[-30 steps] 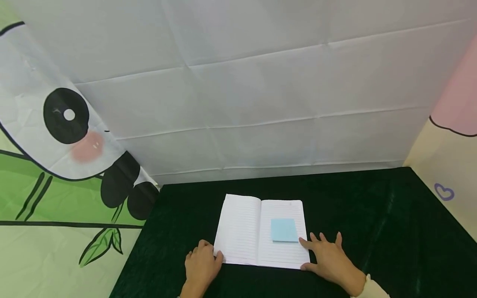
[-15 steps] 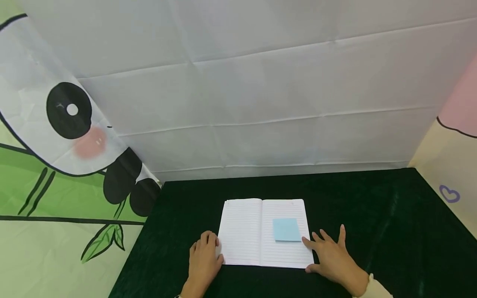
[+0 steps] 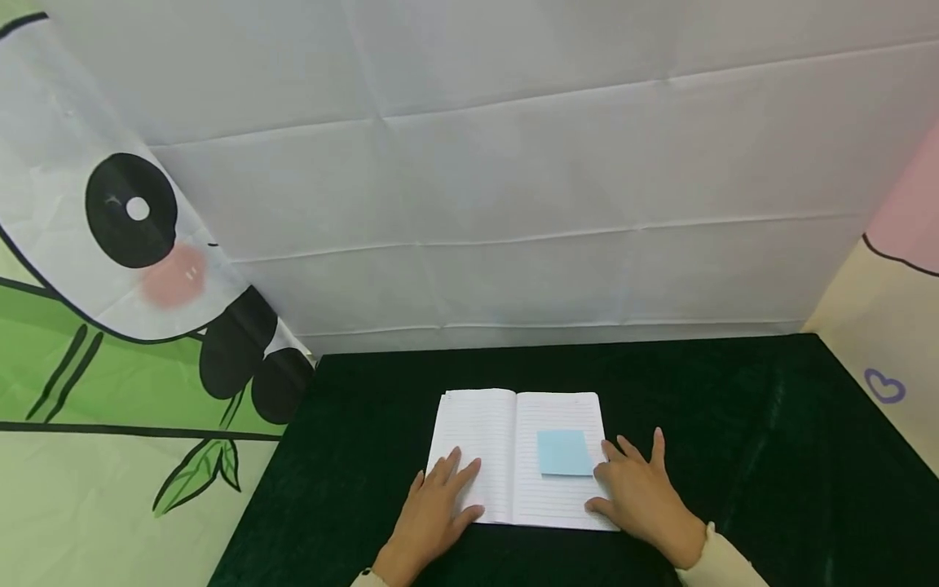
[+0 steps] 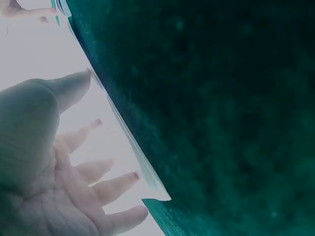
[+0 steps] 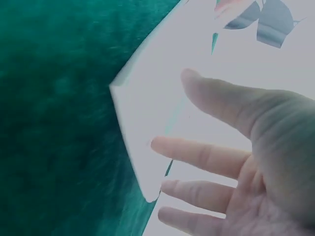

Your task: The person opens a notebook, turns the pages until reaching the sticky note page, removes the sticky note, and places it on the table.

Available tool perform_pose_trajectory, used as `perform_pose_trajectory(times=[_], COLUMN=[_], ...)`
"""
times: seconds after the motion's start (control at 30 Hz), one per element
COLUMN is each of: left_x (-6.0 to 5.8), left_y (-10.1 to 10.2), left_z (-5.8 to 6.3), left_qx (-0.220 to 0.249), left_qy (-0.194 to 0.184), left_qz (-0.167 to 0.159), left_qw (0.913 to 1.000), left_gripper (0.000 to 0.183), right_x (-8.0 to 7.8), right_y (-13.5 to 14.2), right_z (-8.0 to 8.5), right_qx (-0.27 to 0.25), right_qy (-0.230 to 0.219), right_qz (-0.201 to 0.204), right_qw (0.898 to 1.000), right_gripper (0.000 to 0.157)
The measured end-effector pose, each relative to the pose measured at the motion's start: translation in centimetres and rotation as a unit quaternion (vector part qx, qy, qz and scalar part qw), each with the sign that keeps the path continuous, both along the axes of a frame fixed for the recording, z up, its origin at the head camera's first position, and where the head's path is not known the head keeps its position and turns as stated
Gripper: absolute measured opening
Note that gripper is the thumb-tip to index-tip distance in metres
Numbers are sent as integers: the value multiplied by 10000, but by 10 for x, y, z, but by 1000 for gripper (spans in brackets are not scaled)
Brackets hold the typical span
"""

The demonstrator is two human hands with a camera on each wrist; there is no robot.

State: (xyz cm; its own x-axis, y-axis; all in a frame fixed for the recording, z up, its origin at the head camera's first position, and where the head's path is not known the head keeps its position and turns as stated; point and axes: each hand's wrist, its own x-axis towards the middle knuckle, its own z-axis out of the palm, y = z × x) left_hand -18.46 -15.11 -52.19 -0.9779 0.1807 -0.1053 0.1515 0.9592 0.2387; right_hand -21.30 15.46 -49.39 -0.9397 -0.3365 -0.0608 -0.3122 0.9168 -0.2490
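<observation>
An open notebook (image 3: 487, 424) with lined white pages lies flat on the dark green cloth. On its right page sits a light blue sticky note pad (image 3: 563, 452). My left hand (image 3: 434, 514) rests over the lower left page with its fingers spread, the thumb near the bottom edge. My right hand (image 3: 641, 493) is at the right edge of the right page, fingers spread and fingertips close beside the blue pad. In the left wrist view the left hand (image 4: 74, 167) shows straight fingers over the white page. The right wrist view shows the right hand (image 5: 221, 157) with extended fingers.
The dark green cloth (image 3: 734, 408) covers the table around the notebook. A white fabric backdrop (image 3: 513, 187) rises behind it. Printed cartoon cloth hangs on the left (image 3: 132, 326), and a cream and pink panel (image 3: 880, 326) stands on the right.
My left hand has moved from the notebook's left edge rightward onto the left page and spread its fingers. My right hand has shifted slightly inward over the right edge. The left page now lies flatter.
</observation>
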Motion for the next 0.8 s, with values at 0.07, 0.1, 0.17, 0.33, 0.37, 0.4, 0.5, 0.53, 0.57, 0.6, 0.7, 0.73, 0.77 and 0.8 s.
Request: perform_pose_trajectory(times=[0.07,0.1,0.17,0.33,0.37,0.4,0.5,0.53,0.57,0.6,0.7,0.73,0.77,0.8], left_x=[2,3,4,3,3,2,0,0,-1,-1,-1,-1,-1,-1], left_y=[-1,-2,-3,1,3,4,8,9,10,11,14,14,15,15], left_z=[0,0,0,-1,-1,-1,0,0,0,0,0,0,0,0], left_qx=[-23,-18,8,220,261,290,381,392,403,415,446,448,452,450], left_qy=[-140,-175,-194,-114,-93,-69,-58,-57,-51,-56,-87,-104,-120,-122], left_qz=[34,63,113,138,158,190,329,363,386,416,490,509,528,541], left_qw=[9999,9998,9997,9996,9995,9994,9987,9986,9984,9983,9978,9976,9975,9974], left_gripper=[62,62,61,63,63,64,64,64,64,65,68,69,70,71], right_x=[-3,-4,-7,-14,-16,-17,-22,-23,-24,-24,-27,-29,-30,-32], right_y=[-7,-10,-18,-39,-42,-46,-56,-59,-61,-63,-65,-65,-65,-64], right_z=[1,1,1,-1,-2,-2,-5,-6,-7,-8,-12,-13,-14,-14], right_qx=[8,17,-11,-271,-313,-335,-329,-311,-290,-280,-220,-202,-185,-185], right_qy=[257,375,626,1149,1215,1274,1420,1467,1517,1571,1685,1711,1739,1769], right_qz=[34,37,1,-99,-76,-34,113,165,206,243,278,259,225,187], right_qw=[9997,9993,9980,9930,9921,9913,9893,9886,9878,9869,9851,9847,9843,9839], right_gripper=[37,35,33,34,34,35,34,33,33,32,28,26,22,18])
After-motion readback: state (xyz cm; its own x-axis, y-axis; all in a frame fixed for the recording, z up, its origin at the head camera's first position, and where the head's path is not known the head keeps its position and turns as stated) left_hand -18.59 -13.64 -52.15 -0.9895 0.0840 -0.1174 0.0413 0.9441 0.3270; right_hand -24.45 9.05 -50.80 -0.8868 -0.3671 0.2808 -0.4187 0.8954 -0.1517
